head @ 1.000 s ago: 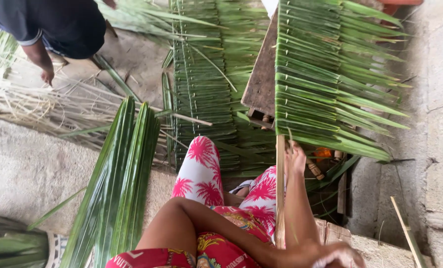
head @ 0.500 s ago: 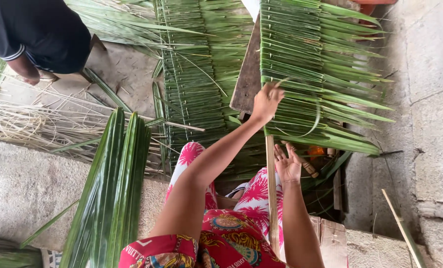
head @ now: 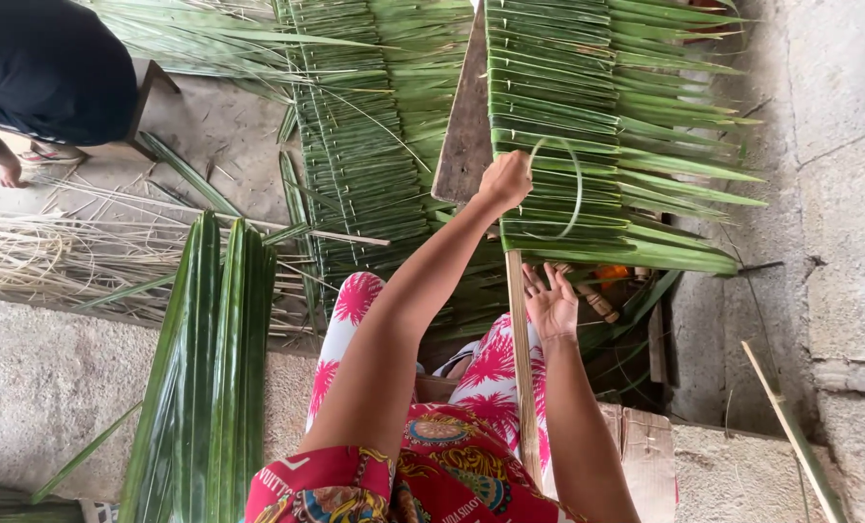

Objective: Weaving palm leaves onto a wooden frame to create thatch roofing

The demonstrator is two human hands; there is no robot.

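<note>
Green palm-leaf panel (head: 587,145) is mid-stitching: the left hand (head: 506,181) pinches a thin looped strip (head: 576,184); the right hand (head: 551,304) hovers released beside the stick (head: 522,358). Next, the loop likely needs pulling snug.

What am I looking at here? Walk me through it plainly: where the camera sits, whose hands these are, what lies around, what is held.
The camera sits on a person's head and looks down, so the two bare arms reaching away from the bottom belong to that person; there is no machine.

The left hand is closed on a thin curling green strip at the edge of a panel of folded palm leaves lying on a wooden board. The right hand is open, palm up, beside a long wooden stick that runs under the panel.

On the ground lie a bundle of long green leaves, a finished leaf panel and dry pale fibres. At top left, another person in dark clothing bends over.
</note>
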